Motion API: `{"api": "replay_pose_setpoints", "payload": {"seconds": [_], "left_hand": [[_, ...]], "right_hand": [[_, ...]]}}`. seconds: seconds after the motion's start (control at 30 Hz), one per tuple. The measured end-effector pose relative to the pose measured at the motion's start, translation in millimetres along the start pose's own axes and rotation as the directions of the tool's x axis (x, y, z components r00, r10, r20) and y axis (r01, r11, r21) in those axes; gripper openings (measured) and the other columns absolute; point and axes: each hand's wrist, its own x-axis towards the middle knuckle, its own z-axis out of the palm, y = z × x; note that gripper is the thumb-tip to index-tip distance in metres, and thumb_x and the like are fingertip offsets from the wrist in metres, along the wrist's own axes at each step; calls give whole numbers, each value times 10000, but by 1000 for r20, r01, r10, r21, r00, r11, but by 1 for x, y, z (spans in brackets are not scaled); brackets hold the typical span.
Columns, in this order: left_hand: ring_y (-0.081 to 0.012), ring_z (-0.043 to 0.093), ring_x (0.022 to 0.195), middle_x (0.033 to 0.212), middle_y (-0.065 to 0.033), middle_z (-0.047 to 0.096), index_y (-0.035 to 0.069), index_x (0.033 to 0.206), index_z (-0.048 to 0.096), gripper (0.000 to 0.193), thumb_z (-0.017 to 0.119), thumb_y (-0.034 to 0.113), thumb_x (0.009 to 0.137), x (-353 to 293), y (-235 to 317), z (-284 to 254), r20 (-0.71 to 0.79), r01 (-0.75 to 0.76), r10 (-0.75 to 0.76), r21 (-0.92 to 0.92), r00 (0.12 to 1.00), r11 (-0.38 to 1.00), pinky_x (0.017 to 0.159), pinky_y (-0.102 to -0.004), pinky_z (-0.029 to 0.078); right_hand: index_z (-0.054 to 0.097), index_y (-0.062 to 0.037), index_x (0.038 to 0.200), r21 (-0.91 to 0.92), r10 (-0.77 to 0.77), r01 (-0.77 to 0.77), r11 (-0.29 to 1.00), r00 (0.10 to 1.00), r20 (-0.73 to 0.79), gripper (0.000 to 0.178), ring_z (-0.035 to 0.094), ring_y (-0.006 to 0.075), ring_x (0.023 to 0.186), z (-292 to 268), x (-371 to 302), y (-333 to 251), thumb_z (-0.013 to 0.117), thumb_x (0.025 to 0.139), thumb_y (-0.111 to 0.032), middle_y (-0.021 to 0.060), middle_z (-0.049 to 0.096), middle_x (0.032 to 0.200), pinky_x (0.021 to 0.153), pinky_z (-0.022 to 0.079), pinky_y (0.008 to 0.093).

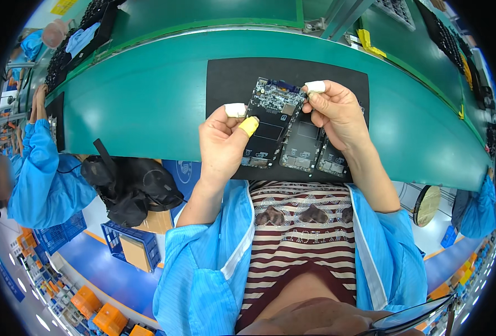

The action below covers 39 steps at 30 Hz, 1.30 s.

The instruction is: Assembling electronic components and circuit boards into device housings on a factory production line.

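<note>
A black circuit board (pixel 269 130), its upper end packed with small silvery parts, is held slightly tilted between both hands. My left hand (pixel 222 137) is closed on its left edge, with a white covering on one fingertip and a yellow one on the thumb. At the board's upper right corner, my right hand (pixel 337 112) pinches with thumb and a white-covered finger. A second circuit board (pixel 302 147) lies just right of the held one, partly covered by it. Further right is a third circuit board (pixel 333 159), partly hidden under my right hand and wrist.
Beneath the boards is a black mat (pixel 231 75) on the green table (pixel 147 101). A raised green ledge (pixel 214 14) runs along the far side. Left of me are a black bag (pixel 130 185) and a blue crate (pixel 113 241). A co-worker in blue (pixel 49 173) sits at far left.
</note>
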Motion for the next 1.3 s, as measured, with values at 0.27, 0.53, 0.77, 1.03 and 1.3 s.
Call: {"api": "replay_pose_setpoints", "payload": {"seconds": [0.27, 0.53, 0.77, 1.03, 1.3], "left_hand": [[-52, 577, 748, 874, -65, 638, -28, 943, 565, 163, 560, -96, 794, -6, -3, 11, -2, -32, 32, 47, 999, 998, 632, -173, 441], [-62, 590, 777, 864, -63, 647, -43, 913, 557, 134, 564, -90, 788, -12, -1, 21, -7, -86, 87, 134, 996, 987, 631, -186, 449], [-53, 595, 686, 749, -55, 650, -41, 862, 561, 116, 600, -74, 758, -14, -7, 23, -30, -169, 183, 256, 983, 952, 580, -195, 451], [-39, 552, 579, 665, -59, 628, -37, 855, 557, 130, 608, -63, 738, -17, -10, 24, 23, -233, 240, 345, 971, 909, 486, -194, 404], [-37, 535, 553, 650, -50, 616, -40, 861, 555, 160, 619, -70, 718, -19, -15, 26, 23, -300, 307, 292, 951, 908, 474, -184, 390]], "right_hand": [[614, 2, 987, 10, -72, 73, 997, 994, -83, 177, 580, 66, 684, 4, -4, 3, 634, 830, -78, 30, 620, 777, 481, 429, 161], [621, 2, 969, 9, -72, 73, 997, 990, -120, 161, 568, 55, 646, 6, -4, 0, 639, 825, -70, 31, 618, 759, 472, 425, 160], [625, 6, 956, -43, -114, 109, 993, 983, -144, 154, 567, 50, 637, 7, -5, -2, 646, 817, -59, 34, 622, 755, 466, 415, 157], [622, 22, 940, -145, -277, 262, 954, 956, -93, 138, 575, 76, 631, 3, -3, 2, 640, 814, -31, 62, 637, 795, 535, 456, 187], [612, 29, 930, -129, -339, 326, 937, 935, -102, 126, 580, 95, 619, 0, -4, 7, 629, 807, 7, 91, 643, 863, 580, 494, 209]]}}
